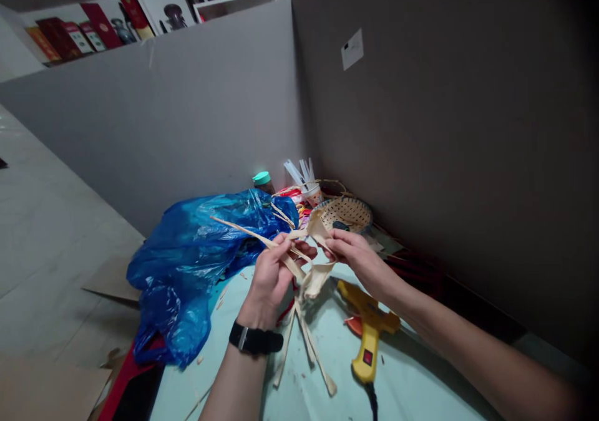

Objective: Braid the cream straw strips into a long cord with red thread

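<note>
My left hand (274,271), with a black watch on its wrist, is closed round a bundle of pale bamboo strips (309,284) held above the light green table (421,383). Loose ends of the strips stick out up-left over the blue bag and hang down toward the table. My right hand (353,252) pinches the upper end of the same strips, just right of the left hand. The two hands almost touch.
A yellow glue gun (369,333) lies on the table under my right forearm. A crumpled blue plastic bag (196,259) fills the table's left. A small woven basket (349,214), a cup of white sticks (306,181) and a green-capped bottle (262,181) stand by the grey walls.
</note>
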`<state>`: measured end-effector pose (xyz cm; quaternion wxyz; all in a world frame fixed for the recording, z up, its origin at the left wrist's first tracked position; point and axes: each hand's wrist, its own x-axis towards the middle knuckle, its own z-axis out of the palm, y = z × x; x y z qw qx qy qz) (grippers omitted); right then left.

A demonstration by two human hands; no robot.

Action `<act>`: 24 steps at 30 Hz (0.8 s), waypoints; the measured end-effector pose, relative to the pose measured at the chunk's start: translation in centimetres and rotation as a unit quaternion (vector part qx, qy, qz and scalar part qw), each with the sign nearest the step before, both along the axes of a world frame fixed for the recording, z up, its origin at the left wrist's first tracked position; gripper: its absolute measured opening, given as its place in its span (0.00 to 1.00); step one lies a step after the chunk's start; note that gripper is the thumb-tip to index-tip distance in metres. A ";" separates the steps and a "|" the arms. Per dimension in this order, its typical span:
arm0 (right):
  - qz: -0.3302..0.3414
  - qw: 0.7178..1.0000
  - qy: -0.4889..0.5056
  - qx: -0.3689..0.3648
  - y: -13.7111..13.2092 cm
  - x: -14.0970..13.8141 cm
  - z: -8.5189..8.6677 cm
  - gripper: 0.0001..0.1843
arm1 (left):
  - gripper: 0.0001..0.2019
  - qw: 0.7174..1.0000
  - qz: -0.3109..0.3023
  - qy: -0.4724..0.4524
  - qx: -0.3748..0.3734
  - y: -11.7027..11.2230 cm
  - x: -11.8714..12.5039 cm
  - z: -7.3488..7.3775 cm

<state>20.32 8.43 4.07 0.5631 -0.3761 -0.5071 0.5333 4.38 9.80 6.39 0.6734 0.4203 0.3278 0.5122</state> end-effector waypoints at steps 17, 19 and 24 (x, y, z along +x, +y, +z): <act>-0.132 0.976 0.166 -0.047 0.8 3.6 2.6 0.08 | 0.12 0.989 0.089 -0.120 -0.023 1.3 -4.7 1.8; -0.064 0.992 0.094 -0.054 0.4 2.4 1.9 0.10 | 0.05 0.994 0.054 -0.089 -0.034 0.9 -3.0 1.2; 0.026 1.000 0.007 0.004 -0.3 0.2 0.6 0.11 | 0.14 0.999 -0.029 0.006 -0.045 -1.0 1.1 0.0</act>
